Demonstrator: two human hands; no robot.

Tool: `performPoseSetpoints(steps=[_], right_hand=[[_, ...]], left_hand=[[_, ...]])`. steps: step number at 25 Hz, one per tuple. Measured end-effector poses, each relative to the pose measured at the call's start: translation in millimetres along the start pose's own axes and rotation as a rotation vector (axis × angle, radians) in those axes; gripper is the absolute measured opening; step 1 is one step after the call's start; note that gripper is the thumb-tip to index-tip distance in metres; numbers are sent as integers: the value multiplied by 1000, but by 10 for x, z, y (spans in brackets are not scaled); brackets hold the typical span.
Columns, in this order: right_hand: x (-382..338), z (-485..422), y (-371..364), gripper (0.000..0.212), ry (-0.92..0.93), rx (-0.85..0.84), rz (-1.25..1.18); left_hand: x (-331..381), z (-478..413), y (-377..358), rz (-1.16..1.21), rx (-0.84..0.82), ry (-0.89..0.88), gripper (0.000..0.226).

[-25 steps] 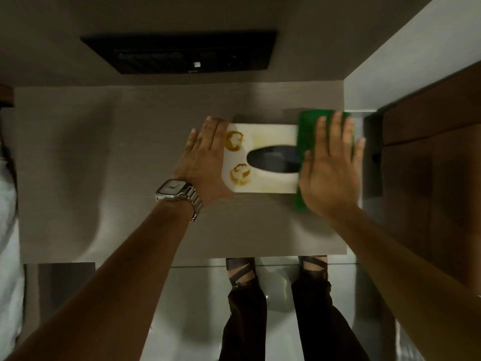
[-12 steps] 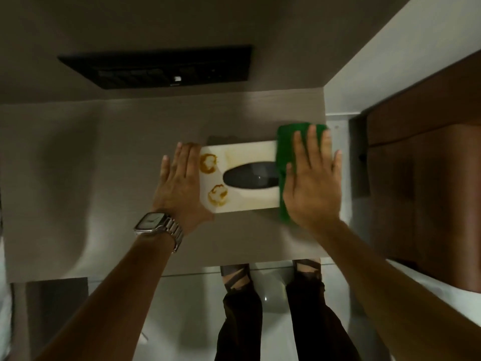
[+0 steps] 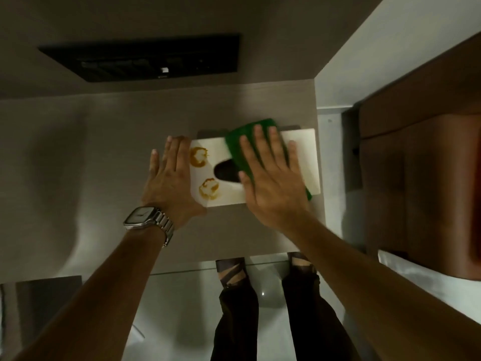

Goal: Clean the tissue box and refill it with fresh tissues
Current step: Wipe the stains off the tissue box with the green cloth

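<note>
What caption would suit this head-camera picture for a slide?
Right hand presses a green cloth on the stained tissue box; left hand steadies its end.

No legible text, label, brand, number or sign appears in this view. The top of the tissue box (image 3: 302, 157) carries only two brown ring-shaped stains (image 3: 199, 157) and no print. The face of the wristwatch (image 3: 140, 214) is pale and too small to show numerals or a maker's name. The dark vent (image 3: 145, 61) bears a small bright patch, too blurred to read.
</note>
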State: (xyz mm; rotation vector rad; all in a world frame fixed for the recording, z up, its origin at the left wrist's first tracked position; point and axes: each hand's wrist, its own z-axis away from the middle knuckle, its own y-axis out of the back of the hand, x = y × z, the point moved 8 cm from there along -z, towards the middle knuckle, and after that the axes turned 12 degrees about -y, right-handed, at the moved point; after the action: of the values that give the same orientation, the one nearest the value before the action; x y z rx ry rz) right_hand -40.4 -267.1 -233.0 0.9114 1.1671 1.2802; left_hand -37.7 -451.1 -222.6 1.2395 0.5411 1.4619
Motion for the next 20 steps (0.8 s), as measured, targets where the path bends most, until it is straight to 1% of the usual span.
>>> performPoseSetpoints(steps=[3,5,7,9,11,12,13,14,16,17,18,19,20], right_hand=[[648,-73,143,66,-300,17,-9],[607,-199,182,67,-401,53,-29],[147,-304,133,68,-340,64,-31],[-332,-281,41,68,-176,54,-24],[-451,-195,-13,69,-12,11,-14],[-329,-154,-7,69,25,2,-2],[-111,-123,16,69,13,-1,22],[153,-118,54,68,-48,-7,41],[598,-192,151,67,-256,11,7],[680,-274,193,68,-353,33,-9],[626,-376,222,69,-417,69,-10],[431,-473,229,71,-423,98,-9],[151,-533,216,70,-369,119,-19]], left_hand=[[7,4,10,17,6,-6,138],[4,-18,-21,44,8,-12,139],[1,-20,-45,33,2,-9,143],[-4,-26,-67,12,-7,-12,147],[-22,-10,-48,0,-3,1,147],[-26,-6,-39,-2,-3,3,146],[-26,-4,-37,2,-4,0,145],[-26,-2,-34,7,0,-1,144],[-25,1,-26,11,11,-4,144],[-25,-3,-34,17,18,-9,144],[-24,-15,-47,22,24,-15,145],[-31,-22,-61,23,25,-15,146],[-40,-21,-74,16,21,-14,148]])
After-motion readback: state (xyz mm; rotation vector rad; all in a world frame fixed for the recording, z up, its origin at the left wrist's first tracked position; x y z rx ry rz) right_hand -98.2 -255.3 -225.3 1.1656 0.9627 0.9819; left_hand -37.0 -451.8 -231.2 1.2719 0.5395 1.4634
